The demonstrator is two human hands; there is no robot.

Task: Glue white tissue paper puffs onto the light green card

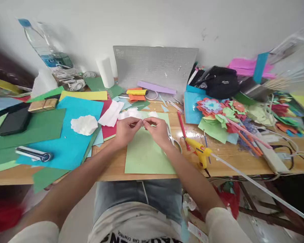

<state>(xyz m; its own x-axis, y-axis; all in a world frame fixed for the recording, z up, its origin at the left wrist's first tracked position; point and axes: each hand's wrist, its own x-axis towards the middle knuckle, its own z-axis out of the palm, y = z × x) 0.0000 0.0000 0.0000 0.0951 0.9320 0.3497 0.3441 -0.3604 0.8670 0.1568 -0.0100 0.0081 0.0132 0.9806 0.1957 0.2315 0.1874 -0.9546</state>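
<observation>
My left hand (pixel 126 130) and my right hand (pixel 157 131) meet above a light green paper sheet (pixel 148 155) at the table's front edge. Both pinch a small thin whitish piece (pixel 142 123) between their fingertips; I cannot make out what it is. Just behind the hands lie white tissue pieces (pixel 131 114). A white paper flower (pixel 84 125) rests on a cyan sheet (pixel 71 141) to the left. Scissors (pixel 174 140) lie right beside my right hand.
A yellow glue gun (pixel 200 152) lies right of the scissors, a red pencil (pixel 182 130) beside it. Coloured paper flowers (pixel 218 111) and a black bag (pixel 221 82) fill the right. A grey cutting mat (pixel 154 67) leans on the wall. Water bottle (pixel 45 50), phone (pixel 14 121) on the left.
</observation>
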